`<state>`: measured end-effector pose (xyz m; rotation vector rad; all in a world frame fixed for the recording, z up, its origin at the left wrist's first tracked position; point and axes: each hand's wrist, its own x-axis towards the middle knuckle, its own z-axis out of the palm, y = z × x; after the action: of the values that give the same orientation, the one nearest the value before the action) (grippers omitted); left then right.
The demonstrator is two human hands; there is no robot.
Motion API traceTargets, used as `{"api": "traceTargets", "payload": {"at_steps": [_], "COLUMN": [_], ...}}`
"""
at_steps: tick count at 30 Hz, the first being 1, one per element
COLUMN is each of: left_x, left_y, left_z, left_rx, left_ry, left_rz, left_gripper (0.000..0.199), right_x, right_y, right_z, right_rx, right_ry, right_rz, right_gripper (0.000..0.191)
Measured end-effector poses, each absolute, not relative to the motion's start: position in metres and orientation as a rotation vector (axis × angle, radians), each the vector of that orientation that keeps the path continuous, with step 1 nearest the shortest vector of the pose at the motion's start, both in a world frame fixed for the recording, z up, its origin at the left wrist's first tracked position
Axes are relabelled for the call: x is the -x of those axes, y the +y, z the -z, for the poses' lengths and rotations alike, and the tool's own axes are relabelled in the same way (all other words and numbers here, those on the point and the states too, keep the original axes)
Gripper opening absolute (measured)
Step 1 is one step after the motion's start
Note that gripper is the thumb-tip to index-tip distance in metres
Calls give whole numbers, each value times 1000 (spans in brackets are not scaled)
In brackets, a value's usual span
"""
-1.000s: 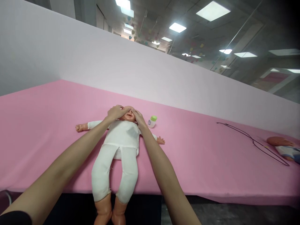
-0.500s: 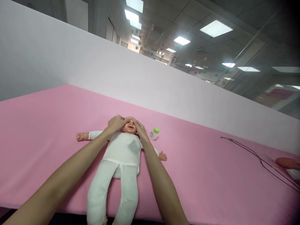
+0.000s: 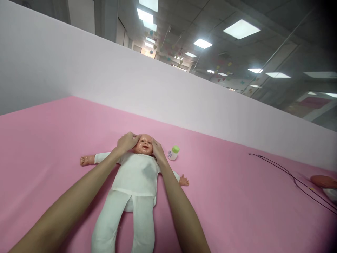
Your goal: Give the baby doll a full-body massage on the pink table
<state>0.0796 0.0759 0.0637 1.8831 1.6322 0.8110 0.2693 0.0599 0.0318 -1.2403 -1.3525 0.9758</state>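
A baby doll (image 3: 135, 174) in a white top and trousers lies face up on the pink surface (image 3: 223, 196), its arms spread. My left hand (image 3: 128, 141) rests against the left side of the doll's head, fingers apart from a fist and thumb near the temple. On the right side of the head lies my right hand (image 3: 157, 147), its fingers along the temple. The doll's eyes, nose and mouth show between my hands. A small bottle with a green cap (image 3: 173, 153) stands just right of my right hand.
Behind the doll runs a white partition (image 3: 158, 91). Toward the right lie thin black cords (image 3: 286, 172). At the right edge is a brown, rounded object (image 3: 323, 181), partly cut off, with something white beside it.
Both hands have moved outward from the doll's brow to the sides of its head, so its eyes now show. The view has shifted slightly.
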Motion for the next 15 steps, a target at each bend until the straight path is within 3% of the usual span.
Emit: {"api": "traceTargets", "payload": {"at_steps": [9, 15], "left_x": [-69, -56], "left_y": [78, 76], "left_z": [-72, -82], "left_rx": [-1979, -2163], "left_ry": [1321, 1066], "left_rz": [-760, -465], "left_gripper": [57, 91], "right_x": [-301, -304], "right_y": [41, 33], "right_z": [-74, -88], "right_rx": [1355, 1355], "right_ry": [-1716, -1995], "right_rz": [-1153, -1073], "right_gripper": [51, 95]}}
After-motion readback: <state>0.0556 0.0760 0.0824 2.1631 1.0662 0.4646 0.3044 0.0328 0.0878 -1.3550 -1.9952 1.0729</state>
